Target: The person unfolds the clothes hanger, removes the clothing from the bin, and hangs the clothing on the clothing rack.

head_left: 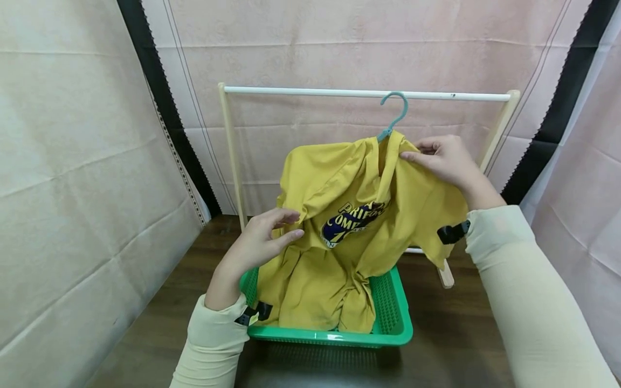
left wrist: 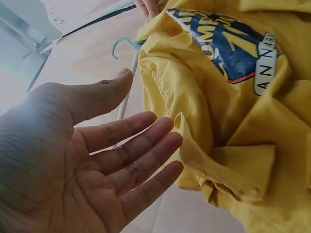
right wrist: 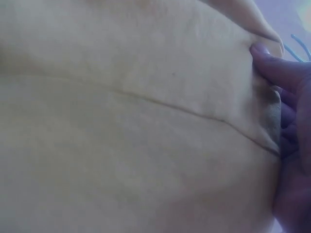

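Note:
A yellow T-shirt (head_left: 320, 178) with a dark blue printed badge hangs in folds on a light blue hanger (head_left: 398, 110), whose hook rises from the collar. My right hand (head_left: 448, 159) pinches the shirt at the shoulder beside the collar; in the right wrist view the thumb (right wrist: 272, 63) presses on the cloth while the other fingers are partly hidden behind it. On the other side my left hand (head_left: 264, 237) is beside the sleeve, fingers extended and apart. The left wrist view shows its fingertips (left wrist: 170, 145) right at the sleeve's edge, with no cloth in the palm.
A green plastic basket (head_left: 402, 323) stands on the dark wooden table (head_left: 436, 345), with the shirt's lower part inside it. Behind is a rack with a white crossbar (head_left: 310, 92) and cream posts (head_left: 232, 156). The hanger's hook overlaps the bar in the head view. Fabric walls enclose the table.

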The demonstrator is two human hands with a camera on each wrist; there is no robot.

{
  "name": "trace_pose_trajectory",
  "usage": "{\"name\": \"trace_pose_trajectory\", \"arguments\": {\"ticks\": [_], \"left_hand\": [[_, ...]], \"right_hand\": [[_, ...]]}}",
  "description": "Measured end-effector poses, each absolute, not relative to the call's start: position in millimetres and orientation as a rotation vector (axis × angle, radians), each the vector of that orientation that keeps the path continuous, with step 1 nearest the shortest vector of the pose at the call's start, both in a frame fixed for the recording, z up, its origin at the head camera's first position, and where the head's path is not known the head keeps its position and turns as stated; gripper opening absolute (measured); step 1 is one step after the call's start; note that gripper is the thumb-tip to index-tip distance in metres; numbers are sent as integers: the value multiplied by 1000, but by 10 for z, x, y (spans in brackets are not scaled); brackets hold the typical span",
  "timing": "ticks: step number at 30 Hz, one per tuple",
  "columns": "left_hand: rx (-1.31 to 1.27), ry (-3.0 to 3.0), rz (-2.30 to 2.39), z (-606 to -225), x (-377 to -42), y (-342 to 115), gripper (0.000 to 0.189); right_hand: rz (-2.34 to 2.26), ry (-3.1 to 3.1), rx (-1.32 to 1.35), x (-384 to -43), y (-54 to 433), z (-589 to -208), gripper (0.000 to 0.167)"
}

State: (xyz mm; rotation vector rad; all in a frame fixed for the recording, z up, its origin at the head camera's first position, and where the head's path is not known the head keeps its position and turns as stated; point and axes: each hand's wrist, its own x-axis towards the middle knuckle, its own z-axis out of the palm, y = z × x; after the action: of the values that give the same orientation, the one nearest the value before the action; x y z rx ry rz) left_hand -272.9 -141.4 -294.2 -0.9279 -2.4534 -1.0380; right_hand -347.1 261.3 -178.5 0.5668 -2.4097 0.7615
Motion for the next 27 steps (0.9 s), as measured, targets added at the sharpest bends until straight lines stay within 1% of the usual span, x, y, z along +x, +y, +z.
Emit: {"name": "trace_pose_trajectory", "arguments": {"ticks": [5,13,27], "left_hand": [[-904,-2477,-1043,-2941,-2729,-1416,43],[-890,-2480,-1026,-2952,-2725,-1434,42],[-935,-2472,-1013,-2947,-2713,-1428,40]], "right_hand": [[685,-2435,535,-3554,2651,-1607,38],[611,-2495,471,-3665,2615,-1417,44],[496,-2571,439,-3754,2496,-1437,44]]}}
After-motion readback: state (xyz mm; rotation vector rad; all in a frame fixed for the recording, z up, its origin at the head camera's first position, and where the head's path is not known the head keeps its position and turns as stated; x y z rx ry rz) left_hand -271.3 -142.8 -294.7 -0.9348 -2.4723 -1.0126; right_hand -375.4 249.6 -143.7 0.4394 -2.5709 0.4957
